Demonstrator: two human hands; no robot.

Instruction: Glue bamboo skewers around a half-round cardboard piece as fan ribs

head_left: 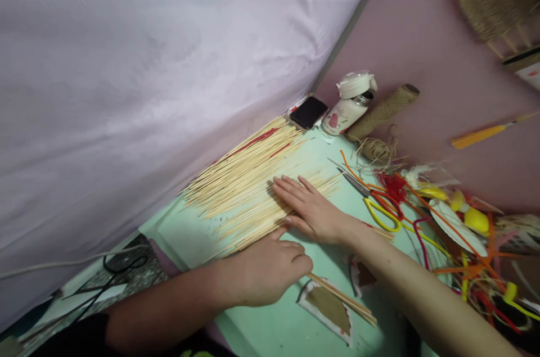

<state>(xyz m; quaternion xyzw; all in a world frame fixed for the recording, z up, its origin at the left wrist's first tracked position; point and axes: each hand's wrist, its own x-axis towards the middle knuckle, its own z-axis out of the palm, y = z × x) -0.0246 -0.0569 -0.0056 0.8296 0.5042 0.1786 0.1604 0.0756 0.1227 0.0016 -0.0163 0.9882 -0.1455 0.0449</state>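
Honestly can't read any text in this one. Closest thing is the white bottle (348, 113) out past the right hand (318, 213): it's got a reddish picture on it plus some tiny marks, way too small to make out. The dark shirt (206, 343) below the left hand (274, 270) has yellow-green print, cut off and illegible.

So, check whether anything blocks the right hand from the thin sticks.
Nothing visible does: the right hand rests on the thin sticks, palm down. The yellow-handled scissors lie to one side, not between them.
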